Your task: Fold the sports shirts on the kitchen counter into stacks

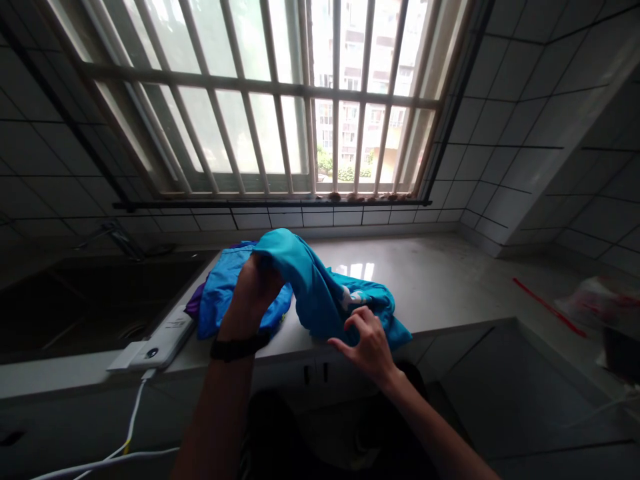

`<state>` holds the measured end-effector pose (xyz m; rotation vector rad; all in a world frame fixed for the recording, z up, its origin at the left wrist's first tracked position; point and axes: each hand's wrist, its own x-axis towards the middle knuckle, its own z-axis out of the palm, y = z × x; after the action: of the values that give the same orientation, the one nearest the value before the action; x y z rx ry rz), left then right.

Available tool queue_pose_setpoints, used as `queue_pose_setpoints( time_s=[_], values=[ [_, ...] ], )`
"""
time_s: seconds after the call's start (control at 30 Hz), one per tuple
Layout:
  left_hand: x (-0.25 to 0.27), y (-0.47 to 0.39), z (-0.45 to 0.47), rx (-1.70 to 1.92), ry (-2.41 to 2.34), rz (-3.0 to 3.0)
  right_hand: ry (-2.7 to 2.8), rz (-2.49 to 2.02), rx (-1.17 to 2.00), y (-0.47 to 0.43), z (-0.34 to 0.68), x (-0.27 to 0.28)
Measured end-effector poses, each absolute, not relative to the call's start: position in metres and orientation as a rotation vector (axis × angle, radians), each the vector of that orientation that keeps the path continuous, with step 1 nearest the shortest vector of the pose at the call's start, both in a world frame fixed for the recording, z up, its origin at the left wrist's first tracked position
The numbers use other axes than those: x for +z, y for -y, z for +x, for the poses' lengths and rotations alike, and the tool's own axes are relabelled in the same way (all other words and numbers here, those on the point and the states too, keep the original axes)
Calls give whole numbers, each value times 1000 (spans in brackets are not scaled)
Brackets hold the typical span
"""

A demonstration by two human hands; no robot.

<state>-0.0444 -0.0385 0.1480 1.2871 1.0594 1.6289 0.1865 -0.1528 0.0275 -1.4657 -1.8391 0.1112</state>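
Observation:
A teal piece of cloth, which looks like a garment with a white print, is partly lifted and partly bunched on the counter. My left hand, with a dark band on its wrist, holds up one end; the cloth drapes over it and hides the fingertips. In front of the lower part is my right hand, its fingers bent and its thumb spread away, with nothing visible between them. Just behind and beside my left hand lies a folded blue garment, with a purple one showing beneath it.
The pale counter runs under a barred window. On the left is a dark sink with a faucet. A white power strip sits by its edge, its cable hanging down. A red strip and plastic bag lie right.

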Motion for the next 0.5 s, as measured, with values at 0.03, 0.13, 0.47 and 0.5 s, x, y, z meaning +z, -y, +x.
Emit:
queue_pose_setpoints(
  time_s=[0.03, 0.13, 0.47, 0.5],
  values=[
    [146, 33, -40, 1592, -1006, 1220, 1880, -1565, 105, 157, 179, 18],
    [130, 20, -40, 1608, -1079, 1035, 2004, -1815, 114, 156, 174, 1],
    [82, 45, -52, 885, -1043, 2423, 1535, -1305, 796, 127, 233, 54],
    [80, 49, -43, 743, -903, 2477, 1488, -1264, 865, 125, 234, 62]
  ],
)
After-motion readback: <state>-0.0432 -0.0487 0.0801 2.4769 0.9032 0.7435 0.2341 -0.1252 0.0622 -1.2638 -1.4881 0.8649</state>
